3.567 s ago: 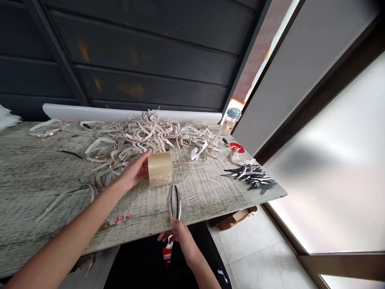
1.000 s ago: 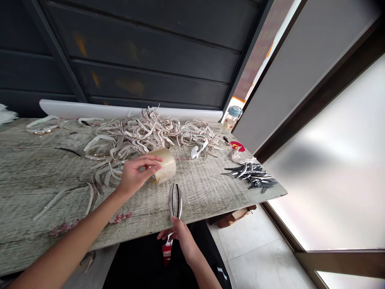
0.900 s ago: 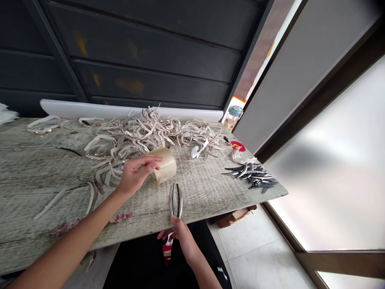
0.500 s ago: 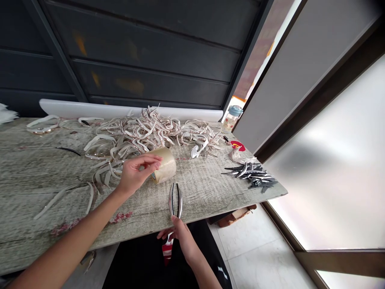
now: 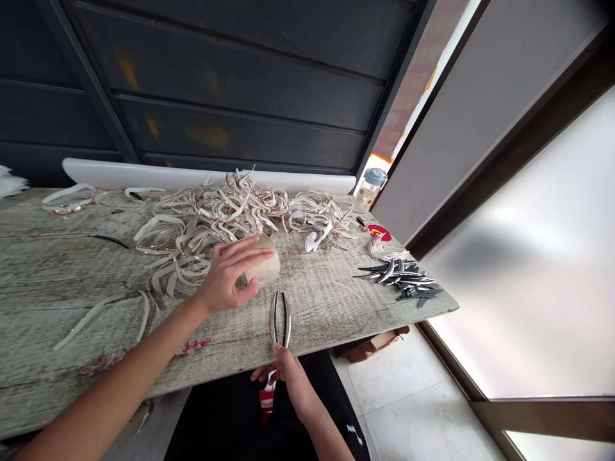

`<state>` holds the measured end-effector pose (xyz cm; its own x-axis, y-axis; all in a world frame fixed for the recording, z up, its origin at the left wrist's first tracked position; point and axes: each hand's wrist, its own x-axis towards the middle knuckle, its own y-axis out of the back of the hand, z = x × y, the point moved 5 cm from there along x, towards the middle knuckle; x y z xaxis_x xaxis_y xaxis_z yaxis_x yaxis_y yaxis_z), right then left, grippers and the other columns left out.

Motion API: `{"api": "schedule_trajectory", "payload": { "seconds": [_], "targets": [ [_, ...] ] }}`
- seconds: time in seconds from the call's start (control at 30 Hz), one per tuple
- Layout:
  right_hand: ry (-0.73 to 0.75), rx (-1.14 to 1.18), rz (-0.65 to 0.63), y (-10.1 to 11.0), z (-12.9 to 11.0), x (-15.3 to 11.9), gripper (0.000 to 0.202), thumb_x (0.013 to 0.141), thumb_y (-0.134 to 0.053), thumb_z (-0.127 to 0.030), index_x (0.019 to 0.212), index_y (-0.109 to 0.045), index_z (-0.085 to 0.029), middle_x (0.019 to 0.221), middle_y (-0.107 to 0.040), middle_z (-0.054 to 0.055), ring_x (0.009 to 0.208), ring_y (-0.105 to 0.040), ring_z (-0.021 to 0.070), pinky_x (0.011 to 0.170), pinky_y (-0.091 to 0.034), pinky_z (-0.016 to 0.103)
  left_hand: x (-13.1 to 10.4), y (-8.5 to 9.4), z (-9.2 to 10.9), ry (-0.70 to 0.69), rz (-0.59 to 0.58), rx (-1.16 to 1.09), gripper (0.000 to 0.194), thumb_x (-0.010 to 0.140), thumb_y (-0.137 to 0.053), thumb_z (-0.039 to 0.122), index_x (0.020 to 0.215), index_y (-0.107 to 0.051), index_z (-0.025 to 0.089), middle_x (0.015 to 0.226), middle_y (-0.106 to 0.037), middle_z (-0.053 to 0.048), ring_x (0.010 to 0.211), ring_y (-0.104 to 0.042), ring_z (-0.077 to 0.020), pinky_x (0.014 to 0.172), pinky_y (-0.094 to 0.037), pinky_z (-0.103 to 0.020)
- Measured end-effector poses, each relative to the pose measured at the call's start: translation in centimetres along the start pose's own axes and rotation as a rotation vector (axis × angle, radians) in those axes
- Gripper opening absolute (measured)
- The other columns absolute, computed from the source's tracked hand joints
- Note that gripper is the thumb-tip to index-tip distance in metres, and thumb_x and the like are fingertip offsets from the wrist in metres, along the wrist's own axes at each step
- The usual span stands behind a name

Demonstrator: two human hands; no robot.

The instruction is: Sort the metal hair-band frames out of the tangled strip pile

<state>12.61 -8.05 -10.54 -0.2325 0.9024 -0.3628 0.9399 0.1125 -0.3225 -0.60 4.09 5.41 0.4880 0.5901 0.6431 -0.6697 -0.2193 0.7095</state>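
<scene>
A wide roll of clear packing tape (image 5: 269,264) lies on its side on the table. My left hand (image 5: 230,275) reaches over its left end, fingers stretched across the top and thumb near the lower side. Two curved strips, black with shiny silver edges (image 5: 281,318), lie side by side at the table's front edge. Between thumb and fingers, my right hand (image 5: 287,371) grips their near ends; its lower fingers are below the table edge. Under that hand, something red and white (image 5: 267,400) shows against the dark trousers.
Behind the tape spreads a tangled heap of pale curved strips (image 5: 240,208). Black and silver strips (image 5: 403,278) are piled at the table's right end. A bottle with a blue lid (image 5: 371,187) stands at the back right corner. Beneath the table is a cardboard box (image 5: 379,344).
My left hand has gone from pinching at the tape roll's upper left to spreading its fingers over the roll. The right hand and the two strips have stayed put.
</scene>
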Motion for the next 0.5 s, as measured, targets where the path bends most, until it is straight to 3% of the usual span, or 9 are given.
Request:
{"api": "schedule_trajectory", "payload": {
  "seconds": [0.07, 0.17, 0.5],
  "targets": [
    [-0.007, 0.005, 0.008, 0.03, 0.05, 0.02, 0.062, 0.079, -0.049, -0.074, 0.072, -0.064, -0.014, 0.07, -0.071, 0.012, 0.067, -0.059, 0.0185, 0.065, -0.04, 0.029, -0.14, -0.37, -0.32, -0.018, -0.09, 0.071, 0.059, 0.081, -0.052, 0.022, 0.14, -0.051, 0.03, 0.14, -0.06, -0.007, 0.137, -0.043, -0.0369, 0.104, -0.031, -0.056],
    [-0.021, 0.014, 0.02, 0.09, 0.16, 0.09, 0.062, 0.078, -0.05, -0.074, 0.071, -0.064, -0.014, 0.072, -0.072, 0.014, 0.069, -0.06, 0.0188, 0.064, -0.04, 0.029, -0.31, -0.51, -0.78, -0.01, -0.161, 0.142, 0.07, 0.083, -0.05, 0.019, 0.149, -0.034, 0.034, 0.152, -0.046, -0.007, 0.144, -0.032, -0.0377, 0.106, -0.029, -0.056],
    [-0.005, 0.002, 0.005, 0.04, 0.23, 0.18, 0.065, 0.078, -0.049, -0.075, 0.069, -0.065, -0.014, 0.075, -0.073, 0.015, 0.068, -0.059, 0.0193, 0.064, -0.04, 0.029, -0.32, -0.43, -0.72, -0.03, -0.181, 0.179, 0.083, 0.08, -0.05, 0.012, 0.153, -0.019, 0.037, 0.151, -0.037, -0.009, 0.145, -0.024, -0.0408, 0.11, -0.026, -0.061]
  ]
}}
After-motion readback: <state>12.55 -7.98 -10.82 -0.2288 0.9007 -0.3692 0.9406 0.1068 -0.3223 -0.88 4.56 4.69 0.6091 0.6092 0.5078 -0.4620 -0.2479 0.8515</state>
